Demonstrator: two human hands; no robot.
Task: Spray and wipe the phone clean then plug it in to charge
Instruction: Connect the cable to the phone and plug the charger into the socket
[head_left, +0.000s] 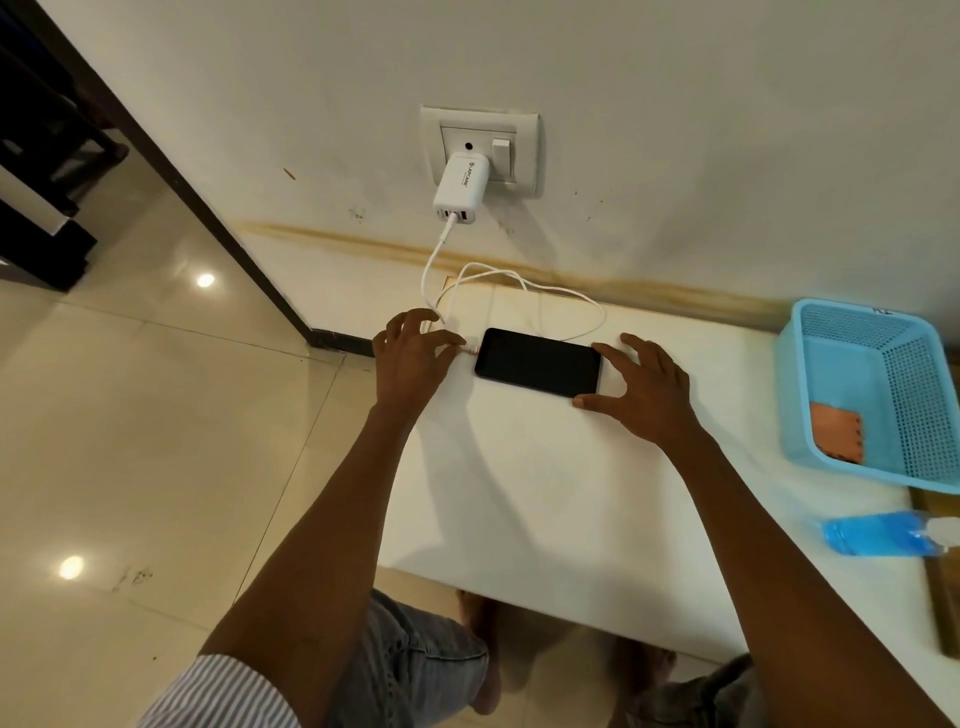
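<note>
A black phone (537, 362) lies flat, screen up and dark, on the white table (545, 493). My left hand (410, 358) pinches the plug end of the white cable (519, 283) right at the phone's left end. My right hand (644, 387) holds the phone's right end, thumb on the near edge and fingers on the far edge. The cable loops back to a white charger (460, 188) plugged into the wall socket (480, 148). A blue spray bottle (883, 532) lies on its side at the right.
A light-blue plastic basket (872, 395) stands at the table's right, with an orange-brown cloth (836, 432) inside. The wall runs just behind the table. Tiled floor lies to the left, with a dark door frame (218, 218). My knees show under the table's near edge.
</note>
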